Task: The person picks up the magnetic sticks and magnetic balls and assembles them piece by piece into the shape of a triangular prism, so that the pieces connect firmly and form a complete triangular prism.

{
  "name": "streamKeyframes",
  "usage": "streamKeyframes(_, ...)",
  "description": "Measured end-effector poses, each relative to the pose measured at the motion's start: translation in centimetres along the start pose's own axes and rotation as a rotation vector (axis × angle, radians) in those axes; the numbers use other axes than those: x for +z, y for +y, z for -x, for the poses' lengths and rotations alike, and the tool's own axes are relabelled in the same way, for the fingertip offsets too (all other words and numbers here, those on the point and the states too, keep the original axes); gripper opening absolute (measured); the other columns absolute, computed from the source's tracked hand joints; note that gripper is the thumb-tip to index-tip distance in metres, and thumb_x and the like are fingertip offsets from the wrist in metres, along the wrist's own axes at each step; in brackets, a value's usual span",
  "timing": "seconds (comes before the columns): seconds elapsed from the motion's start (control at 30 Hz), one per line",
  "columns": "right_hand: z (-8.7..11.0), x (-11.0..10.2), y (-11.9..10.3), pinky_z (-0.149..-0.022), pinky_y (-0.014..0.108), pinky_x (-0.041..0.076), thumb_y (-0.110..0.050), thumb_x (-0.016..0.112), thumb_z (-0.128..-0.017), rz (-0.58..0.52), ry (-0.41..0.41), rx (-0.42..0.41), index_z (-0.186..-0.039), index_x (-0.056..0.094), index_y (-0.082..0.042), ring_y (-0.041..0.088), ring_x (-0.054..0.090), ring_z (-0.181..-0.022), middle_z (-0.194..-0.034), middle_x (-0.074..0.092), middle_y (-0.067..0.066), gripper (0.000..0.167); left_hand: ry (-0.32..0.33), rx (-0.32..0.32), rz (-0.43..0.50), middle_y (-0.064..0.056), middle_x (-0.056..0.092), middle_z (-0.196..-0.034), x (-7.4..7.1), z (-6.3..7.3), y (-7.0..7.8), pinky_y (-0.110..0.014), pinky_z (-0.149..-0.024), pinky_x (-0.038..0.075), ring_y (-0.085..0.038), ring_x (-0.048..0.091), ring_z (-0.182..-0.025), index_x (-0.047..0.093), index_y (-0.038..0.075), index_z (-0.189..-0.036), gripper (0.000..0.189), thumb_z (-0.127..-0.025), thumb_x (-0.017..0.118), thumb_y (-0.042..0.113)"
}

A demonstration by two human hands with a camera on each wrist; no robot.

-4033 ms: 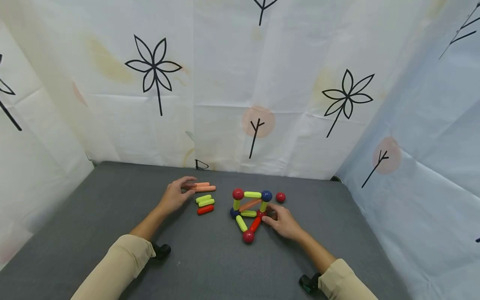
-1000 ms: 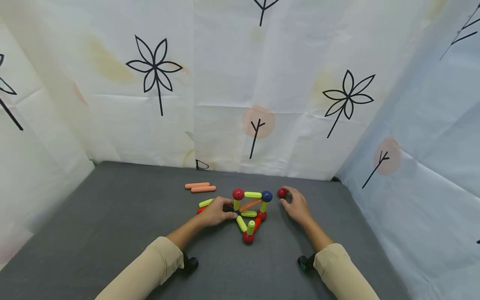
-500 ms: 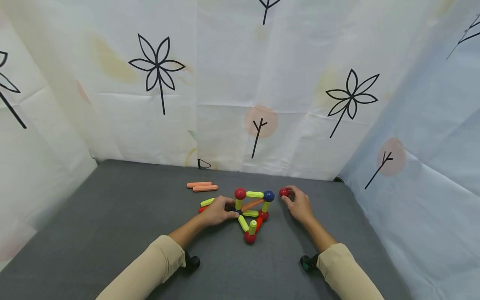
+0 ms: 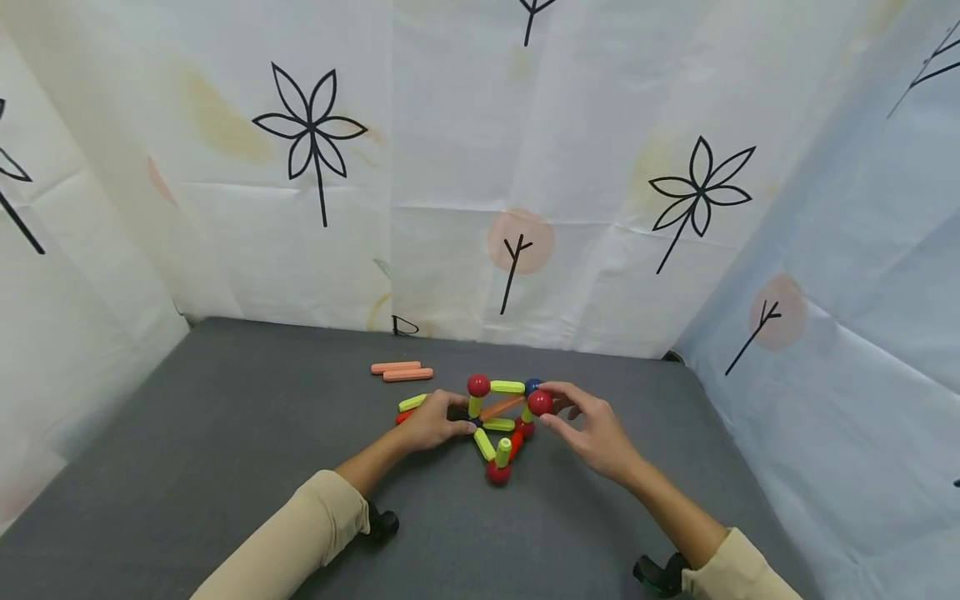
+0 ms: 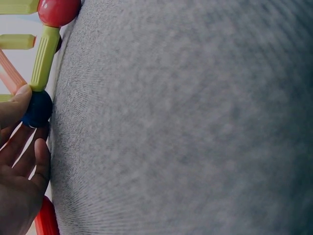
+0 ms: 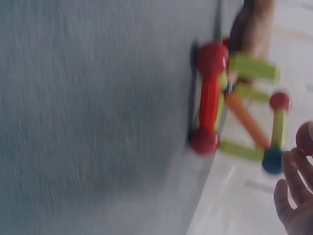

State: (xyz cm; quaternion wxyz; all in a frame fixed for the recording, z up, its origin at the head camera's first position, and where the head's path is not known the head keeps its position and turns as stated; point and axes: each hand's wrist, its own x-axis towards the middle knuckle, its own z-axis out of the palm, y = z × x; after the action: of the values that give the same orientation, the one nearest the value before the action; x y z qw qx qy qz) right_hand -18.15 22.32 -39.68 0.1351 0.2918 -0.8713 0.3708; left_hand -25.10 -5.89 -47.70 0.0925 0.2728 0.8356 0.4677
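Two bare hands at a ball-and-rod construction [image 4: 499, 425], which stands on the grey surface [image 4: 225, 467]. The left hand [image 4: 435, 423], at the construction's left side, is partly closed: its thumb and fingers pinch the lower blue ball [image 5: 38, 110], the thumb tip lying where the ball meets a yellow-green rod [image 5: 44, 58]. The right hand [image 4: 596, 429] is curved, with thumb and fingers parted only enough to grip a separate red ball [image 4: 540, 403]. This ball is raised off the surface, close to the upper blue ball [image 4: 532, 387]; in the right wrist view a gap shows between the two. In the construction, an upper red ball [image 4: 478, 385] and the upper blue ball are joined by a horizontal rod; an orange rod [image 4: 502, 407] runs diagonally below. At the near corner, a short upright rod [image 4: 503, 452] stands on the front red ball [image 4: 498, 473]. Beyond the left hand lie two salmon rods [image 4: 408, 375], side by side; just beside that hand, a loose yellow-green rod [image 4: 412, 403] and a loose red rod [image 4: 403, 416] are partly hidden.
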Motion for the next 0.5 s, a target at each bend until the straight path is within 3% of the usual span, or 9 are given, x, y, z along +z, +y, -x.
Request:
streamKeyframes(0.27, 0.3, 1.9, -2.0, -0.078, 0.037, 0.053, -0.016, 0.071, -0.093, -0.081, -0.194, -0.036, -0.131, 0.061, -0.006, 0.022, 0.064, -0.094, -0.117, 0.069, 0.002, 0.041, -0.001, 0.010, -0.011, -0.012, 0.069, -0.118, -0.1, 0.0, 0.2, -0.048, -0.100, 0.047, -0.027, 0.063, -0.112, 0.066, -0.003, -0.125, 0.037, -0.091, 0.073, 0.011)
streamKeyframes(0.5, 0.7, 2.4, -2.0, -0.078, 0.036, 0.053, -0.019, 0.071, -0.094, -0.103, -0.229, -0.024, -0.134, 0.059, -0.005, 0.024, 0.064, -0.095, -0.119, 0.068, 0.003, 0.044, 0.003, 0.009, -0.005, -0.012, 0.069, -0.117, -0.1, 0.2, 0.2, -0.048, -0.099, 0.048, -0.026, 0.063, -0.111, 0.066, -0.003, -0.124, 0.037, -0.091, 0.073, 0.012)
